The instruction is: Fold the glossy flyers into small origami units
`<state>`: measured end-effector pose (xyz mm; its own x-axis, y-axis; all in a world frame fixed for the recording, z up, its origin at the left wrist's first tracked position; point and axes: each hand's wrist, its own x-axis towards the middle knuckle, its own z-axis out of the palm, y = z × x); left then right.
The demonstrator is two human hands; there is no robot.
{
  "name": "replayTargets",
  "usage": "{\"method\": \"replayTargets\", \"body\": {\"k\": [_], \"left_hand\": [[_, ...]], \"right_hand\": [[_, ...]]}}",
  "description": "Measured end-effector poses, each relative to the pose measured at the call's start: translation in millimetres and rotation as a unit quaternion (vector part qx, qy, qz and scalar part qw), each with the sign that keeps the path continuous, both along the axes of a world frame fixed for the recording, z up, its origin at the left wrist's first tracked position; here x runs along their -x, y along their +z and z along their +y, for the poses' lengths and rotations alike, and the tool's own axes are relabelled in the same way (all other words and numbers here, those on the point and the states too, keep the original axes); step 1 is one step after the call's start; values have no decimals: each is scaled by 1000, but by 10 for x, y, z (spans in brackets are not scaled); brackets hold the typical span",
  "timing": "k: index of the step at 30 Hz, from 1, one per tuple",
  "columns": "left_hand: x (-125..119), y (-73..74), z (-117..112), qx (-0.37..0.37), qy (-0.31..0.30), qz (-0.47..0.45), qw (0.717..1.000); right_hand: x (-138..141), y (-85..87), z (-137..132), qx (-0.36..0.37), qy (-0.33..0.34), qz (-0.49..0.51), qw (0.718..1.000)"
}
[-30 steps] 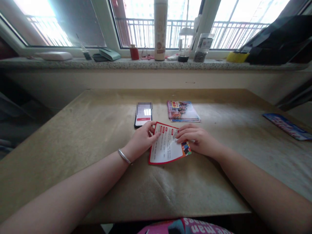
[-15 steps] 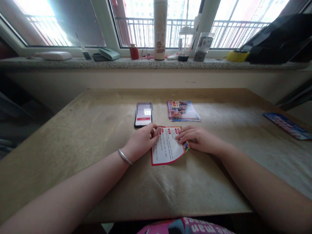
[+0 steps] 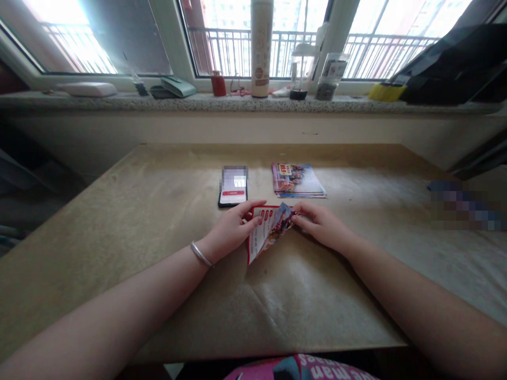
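A red-edged printed leaflet [image 3: 261, 232] is between my two hands at the middle of the table. Its right part is folded over diagonally, so a colourful picture side shows on top of the white text side. My left hand [image 3: 237, 224] grips the leaflet's upper left, thumb on top. On the right, my right hand [image 3: 317, 219] pinches the folded part between thumb and fingers. Just beyond my left hand lies a phone [image 3: 233, 196] with its screen lit. A stack of colourful leaflets [image 3: 299, 180] rests beyond my right hand.
The table [image 3: 158, 221] reaches to the wall under the window. A blurred blue item [image 3: 467, 205] lies at its right edge. Along the stone sill [image 3: 222, 104] stand a tall bottle [image 3: 260, 53], a red container [image 3: 218, 84], clear cups and a black bag [image 3: 455, 68].
The leaflet's lower right part has been folded up and over, showing its picture side. My right hand has moved slightly left and closed on the fold; my left hand stays nearly in place.
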<state>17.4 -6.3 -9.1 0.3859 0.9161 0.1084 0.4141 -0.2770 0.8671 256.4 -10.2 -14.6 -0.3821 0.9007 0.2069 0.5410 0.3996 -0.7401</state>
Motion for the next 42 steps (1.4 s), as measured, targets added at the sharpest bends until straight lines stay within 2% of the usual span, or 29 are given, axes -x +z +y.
{"method": "replayTargets", "body": {"k": [4, 7, 13, 20, 28, 34, 42], "left_hand": [[-34, -46, 4, 69, -19, -108, 992], [-72, -84, -12, 90, -41, -148, 984], [-138, -54, -63, 124, -55, -177, 975], [-140, 12, -86, 155, 6, -200, 968], [-136, -13, -70, 163, 12, -223, 961], [-130, 1, -69, 173, 21, -228, 958], [-142, -13, -74, 191, 21, -256, 947]], "right_hand": [[97, 27, -25, -54, -31, -1, 998], [155, 27, -33, -111, -54, 30, 992], [195, -37, -14, -60, -53, 24, 997], [200, -49, -2, -57, -65, 12, 996], [223, -80, -26, -48, -78, 66, 994], [229, -87, -34, -62, -76, 68, 993], [249, -85, -43, -39, -88, 85, 992]]}}
